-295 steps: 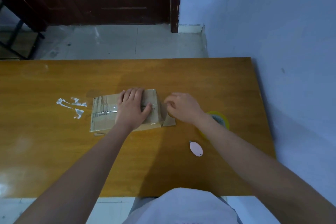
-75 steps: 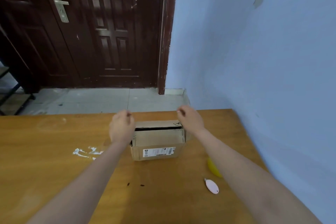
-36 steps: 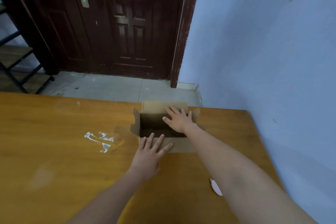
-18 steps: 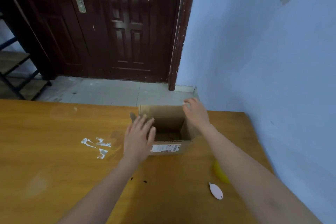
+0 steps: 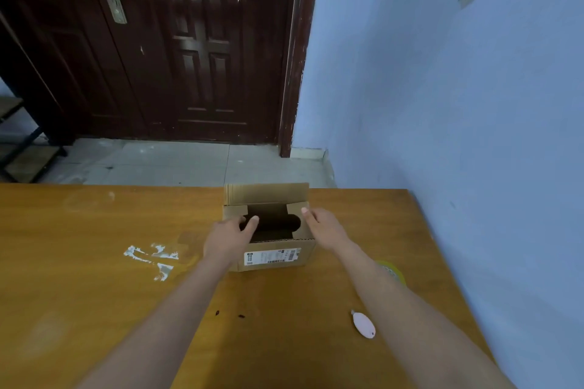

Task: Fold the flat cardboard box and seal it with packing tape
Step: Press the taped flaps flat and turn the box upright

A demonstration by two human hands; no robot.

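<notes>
The brown cardboard box (image 5: 268, 193) stands upright on the wooden table (image 5: 94, 309), its top facing up and a white label on its near wall. Its far flap stands up; the two side flaps are folded inward over the dark opening. My left hand (image 5: 228, 238) rests on the left side flap, thumb near the gap. My right hand (image 5: 323, 227) presses the right side flap with its fingers flat. The yellow roll of packing tape (image 5: 393, 271) lies to the right of the box, half hidden behind my right forearm.
A small pink oval tool (image 5: 364, 324) lies on the table near my right forearm. White tape scraps (image 5: 151, 257) stick to the wood left of the box. A blue wall (image 5: 474, 136) runs along the table's right side; a dark door (image 5: 196, 41) stands beyond.
The box went from flat to upright. Since half a second ago both hands have come onto the side flaps and folded them inward over the opening.
</notes>
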